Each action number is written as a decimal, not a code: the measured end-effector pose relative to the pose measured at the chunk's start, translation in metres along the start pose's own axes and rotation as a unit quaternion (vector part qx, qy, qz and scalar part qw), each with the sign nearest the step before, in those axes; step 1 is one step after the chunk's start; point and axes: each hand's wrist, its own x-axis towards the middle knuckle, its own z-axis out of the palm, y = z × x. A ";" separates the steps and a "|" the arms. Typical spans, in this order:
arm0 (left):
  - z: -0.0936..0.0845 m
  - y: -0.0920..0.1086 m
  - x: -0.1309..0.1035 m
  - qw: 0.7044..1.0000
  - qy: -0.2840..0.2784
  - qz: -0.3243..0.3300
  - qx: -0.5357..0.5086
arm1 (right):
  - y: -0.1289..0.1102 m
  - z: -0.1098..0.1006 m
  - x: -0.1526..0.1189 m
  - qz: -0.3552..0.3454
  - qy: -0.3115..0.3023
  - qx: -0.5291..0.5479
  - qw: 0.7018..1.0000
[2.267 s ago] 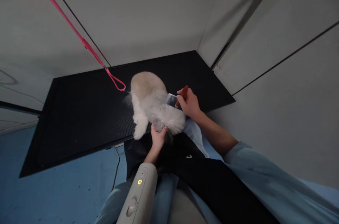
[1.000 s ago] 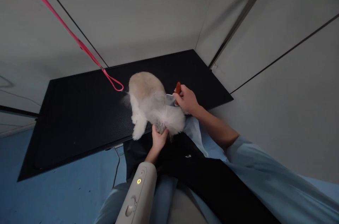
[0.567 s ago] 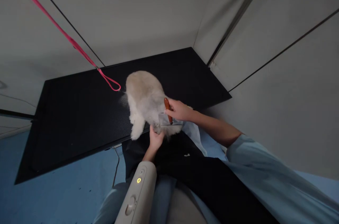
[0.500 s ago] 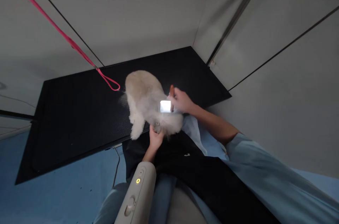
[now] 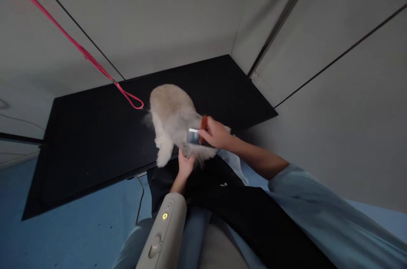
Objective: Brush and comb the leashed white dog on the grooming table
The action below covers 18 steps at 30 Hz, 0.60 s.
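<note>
A fluffy cream animal, which looks like a small dog, is on the black table near its front edge. My right hand grips a slicker brush with an orange-brown handle. The brush's shiny plate faces up, against the animal's greyish, loosened coat. Below it, my left hand is closed on the fur at the animal's near end, thumb on top. Fur and the brush hide the animal's head and just what part the left fingers hold.
A pink loop leash hangs beside the animal. In front of my body is a pale device with a lit yellow button. Black apron cloth covers my lap. Grey walls stand behind the table, with dark bars and cords.
My right hand has moved the brush down and slightly left over the coat, and its plate has tilted, losing the bright glare. The left hand stays on the fur.
</note>
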 end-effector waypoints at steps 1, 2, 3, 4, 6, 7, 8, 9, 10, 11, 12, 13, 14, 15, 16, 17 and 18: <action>0.000 0.000 0.000 1.000 0.001 -0.001 -0.003 | 0.001 0.000 0.000 0.010 -0.028 0.008 1.000; 0.000 0.000 0.001 1.000 0.002 -0.002 -0.003 | 0.003 -0.001 0.000 0.024 -0.026 0.008 0.999; 0.000 0.000 0.001 1.000 0.005 -0.002 -0.002 | 0.005 -0.002 0.001 0.037 0.006 0.001 0.999; 0.000 -0.001 0.002 1.000 0.007 -0.001 0.001 | 0.006 -0.004 0.002 0.047 0.058 -0.007 0.997; -0.002 -0.001 0.002 1.000 0.012 0.002 0.011 | 0.007 -0.006 0.001 0.045 0.141 -0.005 0.989; -0.003 -0.001 0.002 1.000 0.011 0.003 0.015 | 0.007 -0.006 0.000 0.035 0.141 0.008 0.989; -0.003 -0.001 0.002 1.000 0.007 0.004 0.016 | 0.007 -0.005 0.000 0.024 0.109 0.025 0.993; -0.004 -0.001 0.002 1.000 0.002 0.007 0.015 | 0.007 -0.004 -0.001 0.016 0.060 0.040 0.997; -0.005 0.000 0.002 1.000 -0.004 0.009 0.013 | 0.008 -0.003 0.000 0.015 0.013 0.049 0.999; -0.005 0.001 0.002 1.000 -0.007 0.011 0.010 | 0.009 -0.002 0.001 0.021 -0.012 0.048 0.999; -0.005 0.001 0.002 1.000 -0.006 0.012 0.008 | 0.010 -0.003 0.003 0.031 -0.005 0.038 0.999; -0.006 0.002 0.002 1.000 -0.001 0.011 0.007 | 0.011 -0.004 0.005 0.042 0.031 0.022 0.998; -0.006 0.002 0.002 1.000 0.005 0.009 0.007 | 0.011 -0.005 0.007 0.050 0.079 0.009 0.996; -0.007 0.001 0.002 1.000 0.010 0.005 0.007 | 0.011 -0.007 0.007 0.050 0.114 0.002 0.992; -0.008 0.001 0.002 1.000 0.011 0.001 0.007 | 0.010 -0.007 0.007 0.040 0.120 0.003 0.992; -0.009 0.000 0.002 1.000 0.009 -0.003 0.008 | 0.010 -0.007 0.006 0.023 0.094 0.011 0.995; -0.010 0.000 0.003 1.000 0.006 -0.006 0.010 | 0.010 -0.006 0.004 0.008 0.046 0.025 0.999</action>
